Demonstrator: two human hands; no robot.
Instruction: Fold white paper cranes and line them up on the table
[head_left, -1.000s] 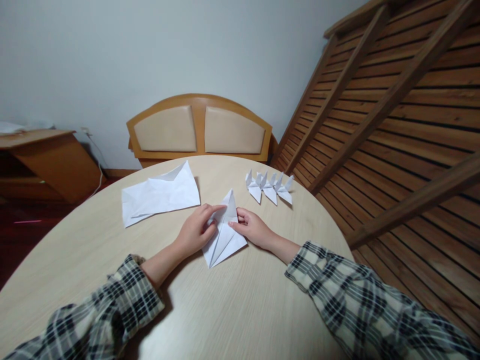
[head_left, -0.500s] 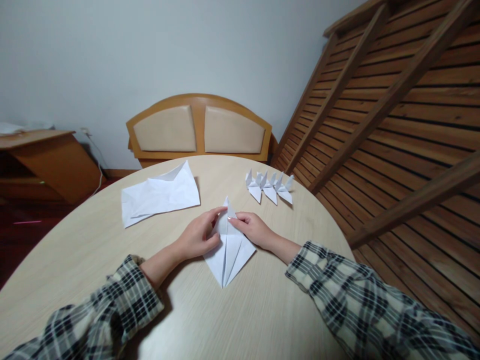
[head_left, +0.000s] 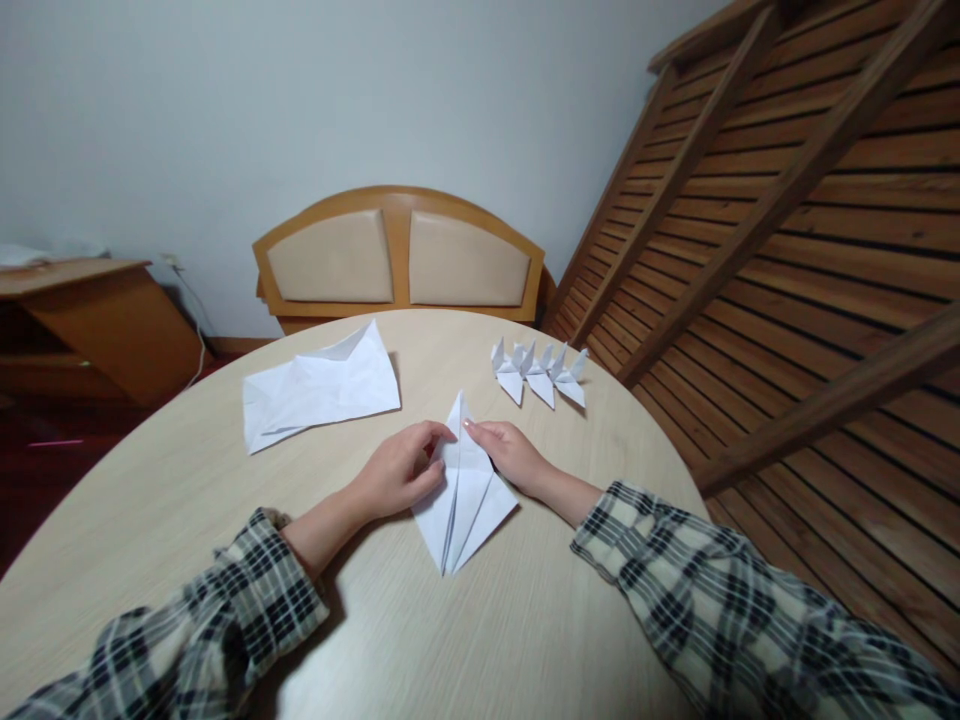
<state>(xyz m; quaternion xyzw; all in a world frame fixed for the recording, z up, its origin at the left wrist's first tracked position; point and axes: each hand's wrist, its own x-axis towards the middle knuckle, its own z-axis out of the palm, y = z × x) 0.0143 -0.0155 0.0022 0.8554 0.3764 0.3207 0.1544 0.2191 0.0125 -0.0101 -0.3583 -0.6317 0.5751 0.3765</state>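
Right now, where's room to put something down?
Between the left sleeve and right sleeve, and from the left sleeve up to the wide white paper, the tabletop is bare. It's crowded where left hand and right hand touch the folded diamond, and at the paper figures.

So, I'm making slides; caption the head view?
Left hand touching, right hand pinching a kite-shaped folded paper on the table.

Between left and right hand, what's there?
A folded white paper, pointed top and bottom, with the left hand and right hand both touching it. Shows in the head view.
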